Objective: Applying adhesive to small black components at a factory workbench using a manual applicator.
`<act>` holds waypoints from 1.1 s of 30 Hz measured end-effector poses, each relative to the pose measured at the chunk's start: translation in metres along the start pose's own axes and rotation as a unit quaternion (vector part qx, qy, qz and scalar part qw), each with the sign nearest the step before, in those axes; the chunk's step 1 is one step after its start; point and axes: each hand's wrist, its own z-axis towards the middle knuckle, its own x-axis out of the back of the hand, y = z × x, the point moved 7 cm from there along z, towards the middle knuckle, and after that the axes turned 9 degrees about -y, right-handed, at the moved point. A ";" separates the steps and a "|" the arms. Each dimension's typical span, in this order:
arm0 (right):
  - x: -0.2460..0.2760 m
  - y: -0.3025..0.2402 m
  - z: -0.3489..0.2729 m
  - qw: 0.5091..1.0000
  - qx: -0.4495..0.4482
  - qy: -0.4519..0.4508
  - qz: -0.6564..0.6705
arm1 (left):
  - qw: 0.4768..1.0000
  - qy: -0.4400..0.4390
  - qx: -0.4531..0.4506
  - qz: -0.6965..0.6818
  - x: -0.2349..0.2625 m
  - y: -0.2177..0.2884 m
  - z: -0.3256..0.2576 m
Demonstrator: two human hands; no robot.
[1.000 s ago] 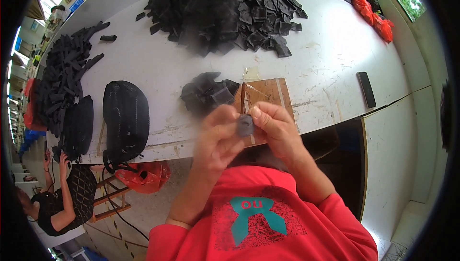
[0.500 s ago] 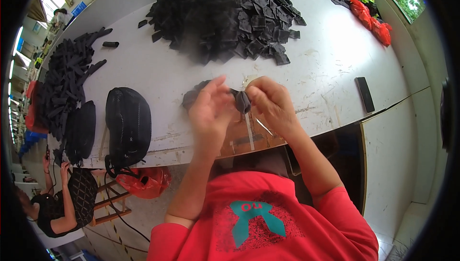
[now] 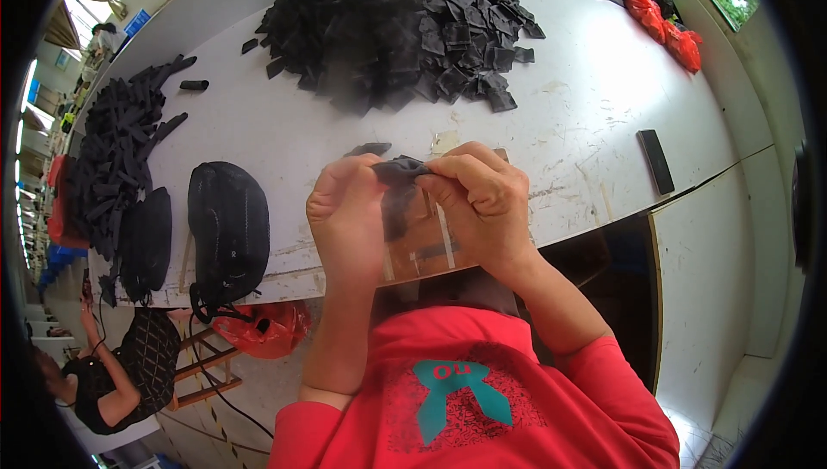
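Note:
A small piece of black fabric (image 3: 402,171) is stretched between my two hands, just above the near edge of the table. My left hand (image 3: 346,202) pinches its left end between thumb and fingers. At the other end, my right hand (image 3: 481,198) grips the cloth the same way. Part of the fabric hangs below the fingers, somewhat blurred. Behind my left hand another dark cloth piece (image 3: 369,149) lies on the table. Under my hands is a brown board (image 3: 422,241) at the table edge.
A large heap of black fabric pieces (image 3: 405,30) covers the far middle. Rolled dark strips (image 3: 116,142) pile up at left, near two black pouches (image 3: 229,236) (image 3: 146,241). A black block (image 3: 656,161) and red bags (image 3: 662,30) lie right. A co-worker (image 3: 112,374) sits lower left.
My left hand, open and blurred before, has closed on the fabric. The cloth has gone from a folded loop at my right fingers to a piece stretched between both hands.

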 end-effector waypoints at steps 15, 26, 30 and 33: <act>-0.006 -0.008 -0.001 0.991 0.095 -0.027 -0.088 | 0.905 -0.083 -0.010 0.417 -0.014 0.005 -0.002; 0.062 0.040 -0.049 0.948 -0.201 0.118 0.217 | 0.750 0.111 0.030 0.652 0.158 -0.018 0.041; 0.077 0.106 -0.163 0.916 -0.350 0.122 0.156 | 0.616 0.042 0.157 0.771 0.191 -0.042 0.049; 0.077 0.156 -0.244 0.865 -0.465 0.147 0.120 | 0.608 0.017 0.171 0.775 0.200 -0.042 0.048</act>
